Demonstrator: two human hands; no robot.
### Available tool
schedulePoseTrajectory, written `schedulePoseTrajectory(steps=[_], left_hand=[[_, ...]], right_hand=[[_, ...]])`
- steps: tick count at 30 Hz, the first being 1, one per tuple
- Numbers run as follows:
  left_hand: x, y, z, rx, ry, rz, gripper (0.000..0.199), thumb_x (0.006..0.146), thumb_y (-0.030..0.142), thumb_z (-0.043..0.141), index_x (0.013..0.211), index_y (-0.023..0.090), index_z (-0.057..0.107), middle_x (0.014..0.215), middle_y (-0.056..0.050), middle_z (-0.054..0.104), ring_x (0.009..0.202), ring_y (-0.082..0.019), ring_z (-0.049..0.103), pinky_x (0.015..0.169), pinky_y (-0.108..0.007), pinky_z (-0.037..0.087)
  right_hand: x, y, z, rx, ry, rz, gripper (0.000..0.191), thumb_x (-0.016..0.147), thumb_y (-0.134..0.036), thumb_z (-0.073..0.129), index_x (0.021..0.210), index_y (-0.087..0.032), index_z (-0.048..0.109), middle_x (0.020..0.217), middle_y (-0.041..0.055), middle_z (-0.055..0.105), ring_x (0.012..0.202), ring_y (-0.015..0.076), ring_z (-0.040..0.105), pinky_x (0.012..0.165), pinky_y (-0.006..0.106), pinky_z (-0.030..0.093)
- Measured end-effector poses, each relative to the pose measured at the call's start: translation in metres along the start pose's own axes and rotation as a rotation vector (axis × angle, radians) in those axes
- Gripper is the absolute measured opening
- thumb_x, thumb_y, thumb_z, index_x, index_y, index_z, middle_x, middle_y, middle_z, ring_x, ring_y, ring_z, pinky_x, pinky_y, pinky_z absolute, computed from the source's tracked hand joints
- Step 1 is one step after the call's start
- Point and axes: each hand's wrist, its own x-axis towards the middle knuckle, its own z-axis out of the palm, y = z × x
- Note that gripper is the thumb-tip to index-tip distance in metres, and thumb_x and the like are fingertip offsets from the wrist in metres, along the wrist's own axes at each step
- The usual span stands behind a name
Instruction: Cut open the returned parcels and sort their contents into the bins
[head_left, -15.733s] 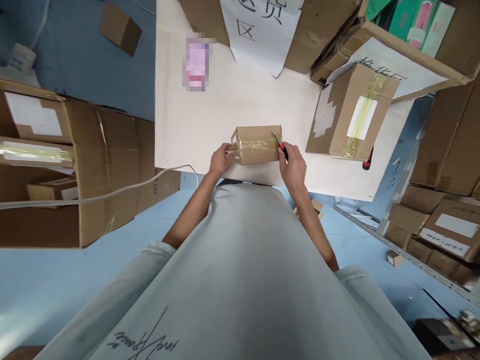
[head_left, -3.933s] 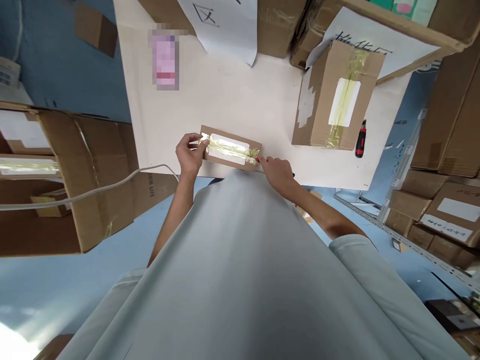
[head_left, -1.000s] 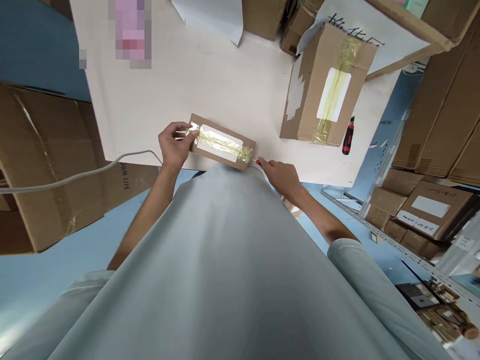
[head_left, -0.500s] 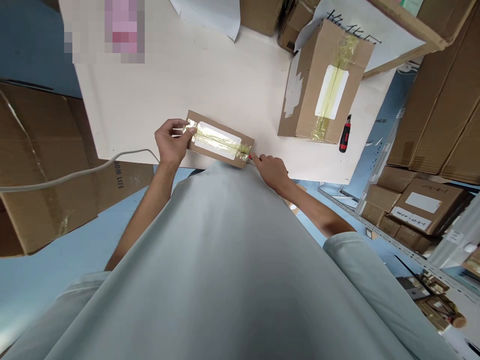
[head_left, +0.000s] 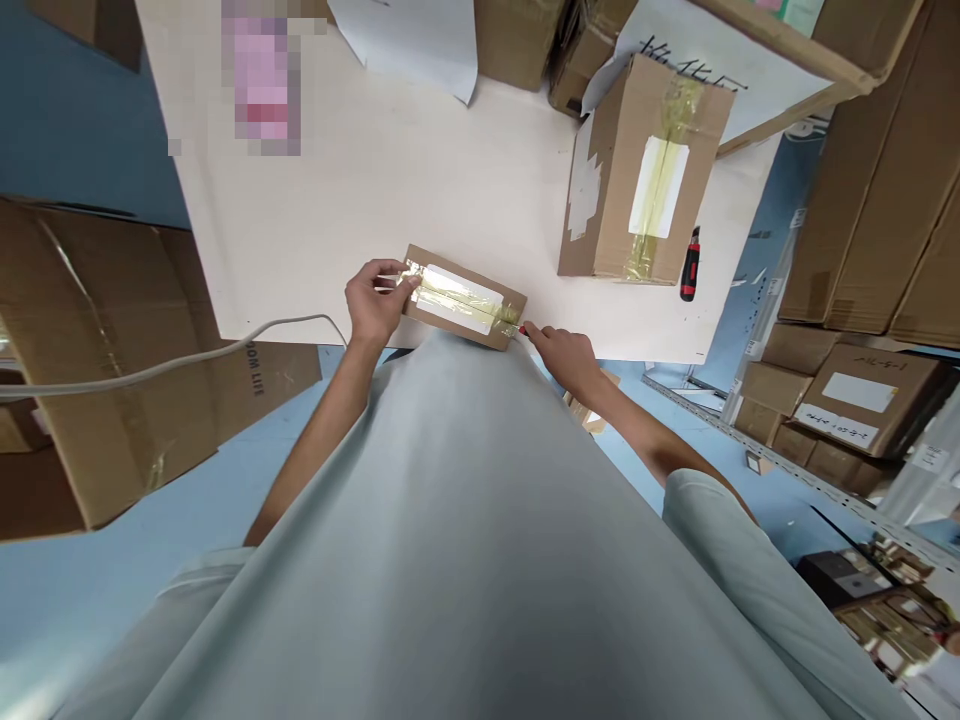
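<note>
A small flat cardboard box [head_left: 459, 299] with a white label and shiny yellowish tape along its top lies tilted at the table's near edge, against my shirt. My left hand [head_left: 377, 302] grips its left end, thumb on the tape and fingers at the far side. In my right hand [head_left: 562, 355], closed, is a red-handled knife [head_left: 523, 330]. Most of the knife is hidden by the fingers. Its thin tip meets the taped right end of the box.
On the white table [head_left: 360, 190] a larger taped carton [head_left: 611, 190] stands to the right, beside a red-and-black utility knife [head_left: 690, 265]. A white cable [head_left: 225, 348] crosses at left, over a big carton [head_left: 112, 370]. Shelved boxes [head_left: 847, 400] line the right.
The view has shifted, so the box and both hands appear slightly further right and lower. Both hands keep their grip, and the knife tip stays at the box's right end.
</note>
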Motion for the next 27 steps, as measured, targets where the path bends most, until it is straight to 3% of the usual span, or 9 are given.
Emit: schedulePoseTrajectory(steps=[7, 11, 15, 21, 27], left_hand=[[0.007, -0.003, -0.007, -0.003, -0.077, 0.012, 0.045, 0.077, 0.059, 0.089, 0.098, 0.024, 0.072, 0.109, -0.005, 0.076, 0.086, -0.018, 0.065, 0.072, -0.029, 0.056], [0.009, -0.005, -0.01, -0.006, -0.105, 0.022, 0.046, 0.077, 0.061, 0.088, 0.1, 0.024, 0.073, 0.11, -0.004, 0.076, 0.088, -0.018, 0.066, 0.074, -0.029, 0.056], [0.015, -0.009, -0.021, -0.036, -0.113, 0.044, 0.044, 0.081, 0.062, 0.084, 0.101, 0.024, 0.072, 0.111, -0.006, 0.077, 0.097, -0.02, 0.069, 0.083, -0.031, 0.059], [0.03, -0.02, -0.051, -0.084, -0.096, 0.001, 0.045, 0.088, 0.064, 0.077, 0.109, 0.024, 0.071, 0.12, -0.009, 0.074, 0.11, -0.023, 0.07, 0.093, -0.034, 0.059], [0.047, -0.04, -0.077, 0.104, -0.033, 0.091, 0.039, 0.095, 0.057, 0.072, 0.114, 0.024, 0.081, 0.121, -0.012, 0.069, 0.112, -0.029, 0.069, 0.108, -0.045, 0.055]], right_hand=[[0.0, -0.005, 0.03, 0.164, 0.135, 0.133, 0.049, 0.121, -0.028, 0.03, 0.164, -0.028, 0.055, 0.127, 0.0121, 0.08, 0.109, 0.0235, 0.071, 0.081, 0.029, 0.044], [0.007, -0.011, 0.043, 0.378, 0.244, 0.176, 0.048, 0.121, -0.032, 0.03, 0.155, -0.021, 0.062, 0.135, 0.0129, 0.078, 0.116, 0.0243, 0.069, 0.093, 0.03, 0.048], [0.013, -0.031, 0.049, 0.614, 0.379, 0.112, 0.05, 0.12, -0.032, 0.027, 0.153, -0.015, 0.061, 0.145, 0.017, 0.073, 0.127, 0.024, 0.066, 0.108, 0.032, 0.05], [0.027, -0.086, 0.02, 0.857, 0.573, 0.105, 0.05, 0.119, -0.037, 0.029, 0.152, -0.017, 0.061, 0.149, 0.0185, 0.071, 0.135, 0.0239, 0.066, 0.115, 0.036, 0.051], [0.037, -0.132, -0.028, 0.829, 0.636, 0.181, 0.054, 0.12, -0.042, 0.026, 0.152, -0.021, 0.063, 0.143, 0.0155, 0.074, 0.129, 0.0244, 0.07, 0.113, 0.037, 0.054]])
